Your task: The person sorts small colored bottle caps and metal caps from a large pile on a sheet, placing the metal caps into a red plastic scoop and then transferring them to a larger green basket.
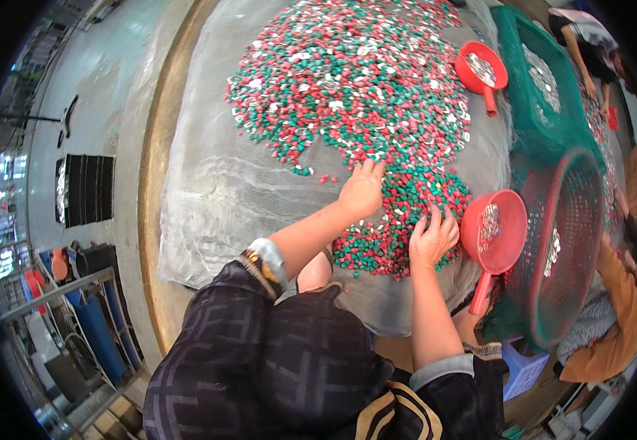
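A large heap of small red and green pieces, mixed with whitish ring-like bits, is spread over a pale translucent sheet. Its nearer lobe lies right in front of me. My left hand rests at the left edge of this lobe, fingers stretched out and touching the pieces. My right hand lies over the lobe's right side with the fingers apart. Neither hand shows anything held, though what is under the fingertips is hidden. Just right of my right hand, a red long-handled scoop contains some silvery bits.
Farther up stands another red scoop with silvery bits. Along the right are a green netted basket and a red-rimmed mesh basket, both holding silvery bits. Other people sit beyond them. A wooden edge runs along the sheet's left.
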A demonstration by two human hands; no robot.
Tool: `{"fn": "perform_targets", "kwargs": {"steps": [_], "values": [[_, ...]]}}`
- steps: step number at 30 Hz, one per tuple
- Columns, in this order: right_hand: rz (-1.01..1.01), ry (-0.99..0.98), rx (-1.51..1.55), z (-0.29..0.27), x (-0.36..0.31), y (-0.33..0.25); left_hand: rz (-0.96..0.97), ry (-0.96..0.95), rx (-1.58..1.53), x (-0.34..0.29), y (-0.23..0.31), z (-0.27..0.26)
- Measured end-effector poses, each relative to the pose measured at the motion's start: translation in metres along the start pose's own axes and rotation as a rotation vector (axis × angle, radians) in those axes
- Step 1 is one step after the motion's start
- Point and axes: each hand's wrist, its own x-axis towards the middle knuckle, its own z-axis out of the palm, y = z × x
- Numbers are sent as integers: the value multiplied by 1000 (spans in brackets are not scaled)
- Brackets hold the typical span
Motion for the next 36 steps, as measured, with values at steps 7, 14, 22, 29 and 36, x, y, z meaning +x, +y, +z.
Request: {"fn": "perform_targets", "kwargs": {"steps": [7,14,22,29,36], "values": [[-460,-518,160,-2,-27,-51,0,-81,-185,13,-48,-14],[-341,-687,-12,-9,-23,-54,-750,706,69,62,-239,-140],[-609,-688,136,13,-15,-84,-334,275,116,39,-184,-93],[-510,-554,2,31,-3,-50,193,-137,143,-34,-76,-42],[-248,-375,-133,16,23,-5,125,-5,-113,-47,-68,-48]]}}
